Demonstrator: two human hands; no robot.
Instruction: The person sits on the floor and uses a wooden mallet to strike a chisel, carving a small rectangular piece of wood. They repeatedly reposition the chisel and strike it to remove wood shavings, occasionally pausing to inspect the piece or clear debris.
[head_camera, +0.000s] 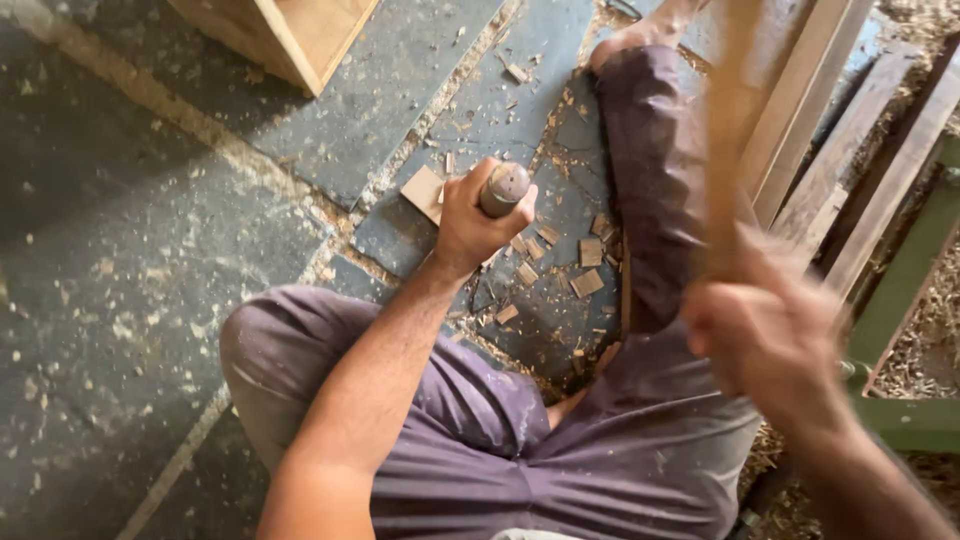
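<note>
I sit on a stone floor with my legs in purple trousers (640, 200) spread out. My left hand (475, 215) is wrapped around the round wooden handle of a chisel (504, 186), held upright with its blade hidden below my fist. My right hand (765, 335), blurred by motion, grips a long wooden stick or mallet handle (730, 130) raised to the right of the chisel. Small cut wood blocks (586, 265) lie on the floor just beyond my left hand, between my legs.
Grey stone slabs (150, 250) are strewn with sawdust and chips. A wooden box (285, 35) stands at the top left. Long wooden planks (850, 150) lean along the right, beside a green frame (905, 270). A flat square offcut (424, 190) lies by my fist.
</note>
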